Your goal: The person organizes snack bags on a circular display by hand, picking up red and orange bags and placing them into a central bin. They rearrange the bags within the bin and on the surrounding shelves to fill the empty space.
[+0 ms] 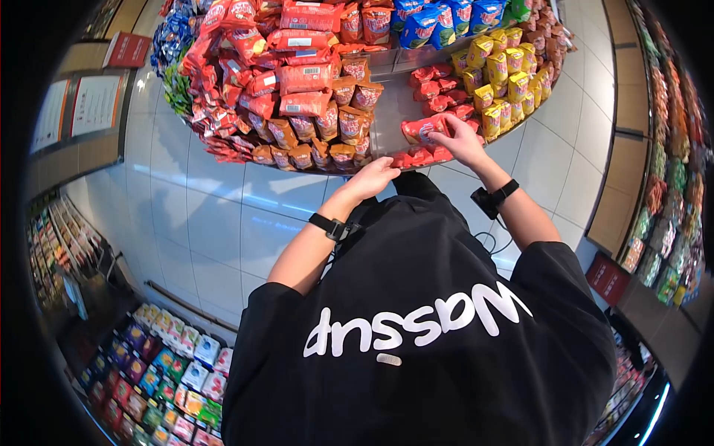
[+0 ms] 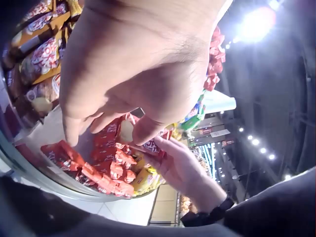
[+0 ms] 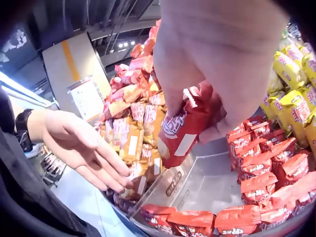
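Note:
My right hand [image 1: 462,141] grips a red snack bag [image 1: 422,131] above the red bags' compartment. Seen from the right wrist, that bag [image 3: 183,129] hangs tilted from the fingers of the right hand [image 3: 217,64], over a bare part of the clear bin [image 3: 210,177]. The left hand [image 1: 374,178] is at the display's front edge; in the right wrist view the left hand [image 3: 84,145] has its fingers extended, palm showing, holding nothing. Small red bags [image 3: 256,187] stand in rows at the right of the bin and along its front edge.
Brown-orange bags [image 1: 355,123] and a stack of larger red bags [image 1: 305,78] fill the left side. Yellow bags [image 1: 513,67] stand to the right, blue bags [image 1: 439,22] behind. The curved bin rim [image 2: 59,180] borders the front; dividers separate compartments.

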### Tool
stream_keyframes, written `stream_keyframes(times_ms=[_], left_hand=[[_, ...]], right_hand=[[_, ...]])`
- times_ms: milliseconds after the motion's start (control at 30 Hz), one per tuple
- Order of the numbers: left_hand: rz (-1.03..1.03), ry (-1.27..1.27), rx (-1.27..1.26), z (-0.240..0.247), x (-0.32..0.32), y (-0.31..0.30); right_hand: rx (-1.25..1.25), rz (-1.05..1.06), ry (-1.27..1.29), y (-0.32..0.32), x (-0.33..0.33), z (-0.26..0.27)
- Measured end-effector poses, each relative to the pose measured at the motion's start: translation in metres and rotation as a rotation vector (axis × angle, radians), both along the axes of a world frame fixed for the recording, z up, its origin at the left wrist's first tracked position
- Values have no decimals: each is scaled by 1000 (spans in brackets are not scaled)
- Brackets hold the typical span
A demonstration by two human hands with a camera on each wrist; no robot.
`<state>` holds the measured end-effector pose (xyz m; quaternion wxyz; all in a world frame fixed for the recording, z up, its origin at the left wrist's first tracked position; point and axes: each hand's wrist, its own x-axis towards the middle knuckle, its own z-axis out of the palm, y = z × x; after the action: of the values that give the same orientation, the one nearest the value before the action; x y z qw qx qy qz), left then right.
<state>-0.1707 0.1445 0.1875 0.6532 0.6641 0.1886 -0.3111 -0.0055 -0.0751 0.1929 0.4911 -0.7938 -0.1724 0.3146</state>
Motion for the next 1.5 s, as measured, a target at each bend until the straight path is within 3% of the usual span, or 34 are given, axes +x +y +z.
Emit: stream_keyframes(times_ms=[67, 100, 133, 167, 300, 467, 567, 600, 700, 800, 900, 1000, 1067, 1133, 1233, 1267, 1367, 1400, 1500], left_hand=[[-70, 23, 139, -19, 7, -20], [-125, 24, 220, -27, 10, -29], [-63, 18, 182, -36, 9, -40], [-54, 42, 298, -44, 7, -53], [49, 97, 328, -54, 6, -77], [166, 43, 348, -61, -5, -97], [151, 101, 296, -43, -2, -98], [170, 81, 290, -47, -5, -103], [248, -39, 397, -62, -10, -124], [162, 52, 359, -57, -11, -129], [181, 3, 495, -53, -19, -140], [142, 1, 547, -40, -20, -137], [148, -10, 587, -32, -21, -129], [216, -57, 676, -33, -25, -121], [220, -287, 930, -35, -22, -103], [215, -312, 1016, -34, -17, -101], [126, -444, 1116, -50, -3, -91], [85, -461, 1105, -57, 0, -90], [-29, -460, 1126, -74, 8, -90]], right_hand=[[-70, 94, -146, 7, 4, -24], [-221, 218, -172, 18, 8, -14], [-188, 279, -289, 26, 8, -28], [-151, 337, -406, 34, 7, -46], [-161, 565, -432, 62, -5, -86], [-194, 853, -389, 78, -24, -116], [-335, 994, -201, 92, -17, -112], [-408, 1021, -33, 96, -12, -95], [-264, 986, -286, 84, -20, -112], [-201, 964, -279, 81, -26, -121], [-403, 1117, -131, 88, -24, -114], [-526, 978, 426, 97, -19, -105], [-415, 944, 558, 98, -9, -121], [-271, 913, 394, 95, -3, -133], [-586, 1131, 47, 92, 25, -110], [-605, 1143, 39, 82, 27, -111], [-449, 1150, -83, 54, 21, -119], [-368, 1100, 6, 46, 18, -106], [-220, 974, -114, 25, 9, -119]])
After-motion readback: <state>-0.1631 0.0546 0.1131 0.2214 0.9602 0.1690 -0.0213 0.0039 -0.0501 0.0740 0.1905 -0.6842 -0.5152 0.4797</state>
